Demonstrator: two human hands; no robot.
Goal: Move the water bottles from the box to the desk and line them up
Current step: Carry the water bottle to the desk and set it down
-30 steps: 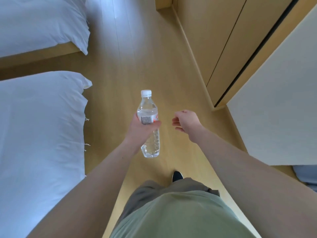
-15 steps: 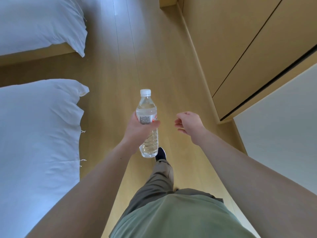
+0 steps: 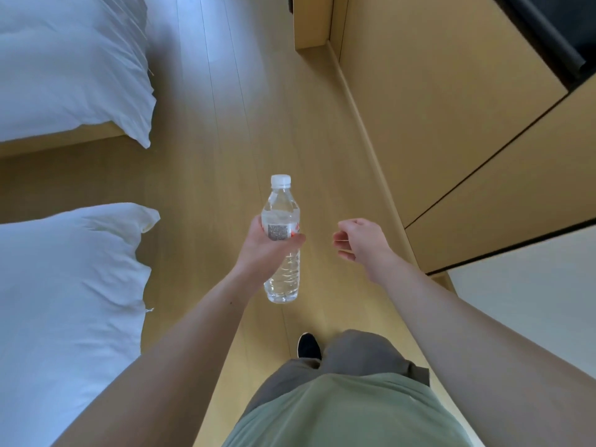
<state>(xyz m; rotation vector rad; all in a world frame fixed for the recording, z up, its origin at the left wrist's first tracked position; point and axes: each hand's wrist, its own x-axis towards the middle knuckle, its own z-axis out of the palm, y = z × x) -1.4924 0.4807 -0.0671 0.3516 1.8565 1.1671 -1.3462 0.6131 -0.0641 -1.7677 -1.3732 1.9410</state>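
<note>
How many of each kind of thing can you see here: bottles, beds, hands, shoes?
Water bottle: 1, gripped by the left hand
Beds with white bedding: 2
Hands: 2, the right hand holding nothing
Shoe: 1
Total: 6

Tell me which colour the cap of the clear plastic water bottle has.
White. The screw cap on the clear plastic water bottle shows best in the head view.

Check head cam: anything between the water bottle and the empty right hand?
Nothing: only bare wood floor shows between the water bottle, gripped by the left hand, and the right hand.
</note>
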